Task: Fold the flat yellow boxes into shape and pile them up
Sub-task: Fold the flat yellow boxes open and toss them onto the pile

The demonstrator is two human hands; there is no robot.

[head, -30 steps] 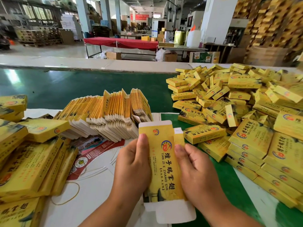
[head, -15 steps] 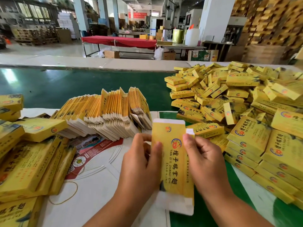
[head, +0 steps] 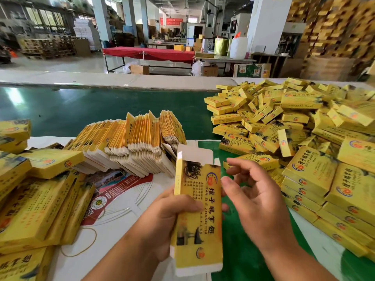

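Now L hand point(head: 172, 216) is gripping yellow box point(head: 199, 211), long axis pointing away from person, open flap end far. R hand point(head: 255, 197) is hovering beside it w/ fingers loosely spread, holding nothing.

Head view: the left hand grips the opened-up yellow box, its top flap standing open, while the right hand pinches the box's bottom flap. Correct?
Not quite. In the head view the right hand pinches nothing: its fingers are spread loosely beside the yellow box, near its upper half. The left hand does grip the box, and the top flap stands open.
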